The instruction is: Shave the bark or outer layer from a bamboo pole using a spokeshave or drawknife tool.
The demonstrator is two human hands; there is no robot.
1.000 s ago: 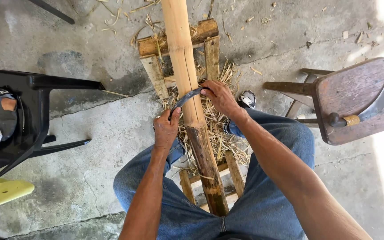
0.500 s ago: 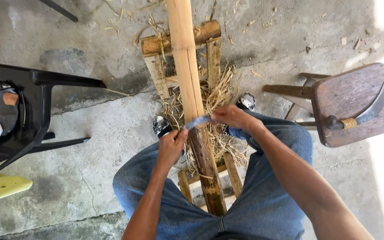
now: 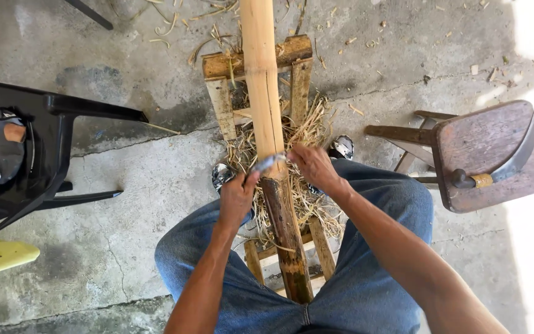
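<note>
Head view: left hand (image 3: 237, 196) and right hand (image 3: 312, 167) each grip one end of a curved blade (image 3: 269, 163) lying across the bamboo pole (image 3: 266, 99), above the wooden frame (image 3: 292, 62).

Cracked concrete floor (image 3: 125, 247), black chair (image 3: 50, 154), wooden stool (image 3: 483, 154).

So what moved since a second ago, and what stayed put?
Both hands, left hand and right hand, pulled the curved blade down the bamboo pole toward the person's lap, so more pale scraped bamboo shows. Both kept their grip. The wooden stand, the stool and its sickle stayed put.
</note>
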